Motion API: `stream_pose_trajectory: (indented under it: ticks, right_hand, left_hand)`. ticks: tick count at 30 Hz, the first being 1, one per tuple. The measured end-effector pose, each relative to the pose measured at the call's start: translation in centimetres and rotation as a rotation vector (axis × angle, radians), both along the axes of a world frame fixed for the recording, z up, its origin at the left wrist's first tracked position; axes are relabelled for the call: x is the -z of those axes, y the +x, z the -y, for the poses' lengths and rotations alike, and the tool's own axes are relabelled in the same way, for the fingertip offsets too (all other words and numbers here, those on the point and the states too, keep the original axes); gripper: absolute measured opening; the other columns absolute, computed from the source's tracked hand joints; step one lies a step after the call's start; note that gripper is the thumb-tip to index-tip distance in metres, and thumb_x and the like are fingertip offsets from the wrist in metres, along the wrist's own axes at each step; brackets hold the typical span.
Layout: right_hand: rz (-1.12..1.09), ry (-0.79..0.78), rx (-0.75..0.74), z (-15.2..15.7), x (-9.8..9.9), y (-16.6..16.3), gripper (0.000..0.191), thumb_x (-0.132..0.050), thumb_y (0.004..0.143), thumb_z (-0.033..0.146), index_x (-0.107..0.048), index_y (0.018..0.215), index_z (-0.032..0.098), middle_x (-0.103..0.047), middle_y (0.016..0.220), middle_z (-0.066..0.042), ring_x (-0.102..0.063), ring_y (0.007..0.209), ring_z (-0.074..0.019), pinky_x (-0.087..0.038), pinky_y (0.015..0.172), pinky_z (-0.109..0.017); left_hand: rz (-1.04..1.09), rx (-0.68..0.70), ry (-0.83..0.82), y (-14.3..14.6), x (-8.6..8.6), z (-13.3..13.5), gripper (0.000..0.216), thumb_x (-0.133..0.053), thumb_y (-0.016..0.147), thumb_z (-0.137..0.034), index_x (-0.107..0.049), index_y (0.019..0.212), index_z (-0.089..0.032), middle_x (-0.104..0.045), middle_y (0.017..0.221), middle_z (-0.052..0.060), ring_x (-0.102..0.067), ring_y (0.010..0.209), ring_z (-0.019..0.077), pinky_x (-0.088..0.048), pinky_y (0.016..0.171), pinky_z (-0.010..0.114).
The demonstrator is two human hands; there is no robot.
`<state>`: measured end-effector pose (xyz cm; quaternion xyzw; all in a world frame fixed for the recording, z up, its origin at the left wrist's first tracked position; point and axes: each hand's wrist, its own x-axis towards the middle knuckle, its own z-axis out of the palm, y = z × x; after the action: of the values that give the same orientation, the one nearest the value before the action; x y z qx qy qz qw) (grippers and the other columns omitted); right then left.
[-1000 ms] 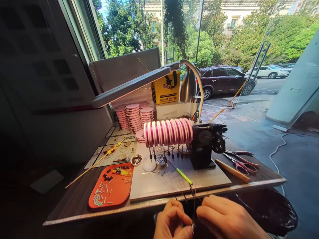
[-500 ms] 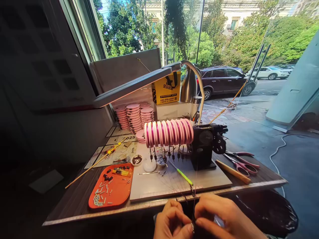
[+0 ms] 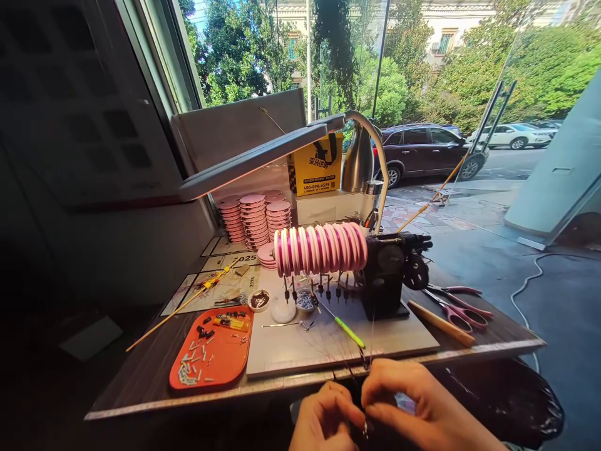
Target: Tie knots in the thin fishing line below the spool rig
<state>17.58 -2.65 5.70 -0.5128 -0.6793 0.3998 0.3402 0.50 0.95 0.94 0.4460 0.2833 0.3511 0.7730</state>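
Observation:
Both hands are close together just below the table's front edge. My left hand (image 3: 323, 416) is closed, thumb and forefinger pinching a small shiny metal piece (image 3: 365, 428), too small to name exactly. Beside it, my right hand (image 3: 417, 401) is closed in a pinch on a thin line (image 3: 372, 332) that runs up toward the black machine (image 3: 385, 282). A row of pink line spools (image 3: 322, 249) sits on the machine's shaft, with several dark weights (image 3: 321, 288) hanging under it. On the pale board (image 3: 291, 357) rests a tool with a green handle (image 3: 350, 332).
An orange tray (image 3: 211, 369) with small metal and black parts lies at the left. Small round tubs (image 3: 258, 300) stand behind the board. Scissors (image 3: 462, 316) and a wooden stick (image 3: 441, 324) lie at the right. A lamp (image 3: 263, 156) reaches over the stacked pink discs (image 3: 253, 219).
My right hand has shifted slightly left and up, closer to the left fingers. Both hands stay in their pinches. The whole view has shifted slightly.

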Motion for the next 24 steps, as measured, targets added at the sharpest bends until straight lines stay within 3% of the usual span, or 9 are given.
stream_pose_trajectory:
  ticks: [3, 10, 14, 20, 24]
  right_hand:
    - [0.008, -0.013, -0.001, 0.0, -0.5, -0.1, 0.014, -0.051, 0.08, 0.021, -0.063, 0.073, 0.015, -0.055, 0.073, -0.001, -0.05, 0.072, -0.0092, -0.032, 0.065, -0.019]
    - [0.109, 0.042, -0.057, 0.0, -0.9, -0.1, 0.01, -0.055, 0.08, 0.017, -0.063, 0.075, 0.014, -0.057, 0.073, 0.0, -0.051, 0.069, -0.0077, -0.031, 0.064, -0.018]
    - [0.137, 0.056, -0.09, 0.0, -0.9, -0.1, 0.01, -0.055, 0.081, 0.017, -0.063, 0.077, 0.015, -0.057, 0.075, 0.0, -0.052, 0.07, -0.0072, -0.032, 0.064, -0.017]
    - [0.19, 0.077, -0.097, 0.0, -1.2, -0.3, 0.013, -0.053, 0.081, 0.018, -0.064, 0.076, 0.014, -0.056, 0.074, -0.002, -0.05, 0.069, -0.0077, -0.031, 0.062, -0.017]
    - [0.011, 0.018, -0.014, 0.5, -0.3, -0.1, 0.024, -0.051, 0.084, 0.035, -0.061, 0.08, 0.014, -0.056, 0.075, -0.002, -0.049, 0.07, -0.0094, -0.034, 0.064, -0.018]
  left_hand:
    - [0.007, 0.037, 0.005, -0.2, 0.2, -0.1, 0.012, -0.066, 0.056, -0.01, -0.071, 0.061, -0.019, -0.042, 0.074, 0.002, -0.042, 0.065, 0.0109, -0.029, 0.059, 0.023]
    - [0.008, -0.039, 0.011, 0.1, 0.2, 0.4, 0.002, -0.069, 0.055, -0.014, -0.068, 0.057, -0.014, -0.042, 0.068, 0.001, -0.04, 0.06, 0.0089, -0.028, 0.057, 0.023]
    - [0.02, 0.024, 0.01, -0.1, 0.0, 0.1, 0.01, -0.07, 0.051, -0.01, -0.068, 0.059, -0.015, -0.041, 0.068, 0.0, -0.039, 0.061, 0.0093, -0.027, 0.058, 0.022]
    - [0.031, 0.098, 0.031, -0.3, 0.6, -0.4, 0.022, -0.078, 0.061, -0.031, -0.065, 0.062, -0.014, -0.045, 0.073, 0.002, -0.042, 0.064, 0.0101, -0.028, 0.061, 0.024]
    - [0.068, 0.094, -0.083, 0.2, 0.0, -0.1, 0.033, -0.082, 0.054, -0.035, -0.06, 0.057, -0.011, -0.044, 0.068, 0.001, -0.042, 0.06, 0.008, -0.027, 0.059, 0.022]
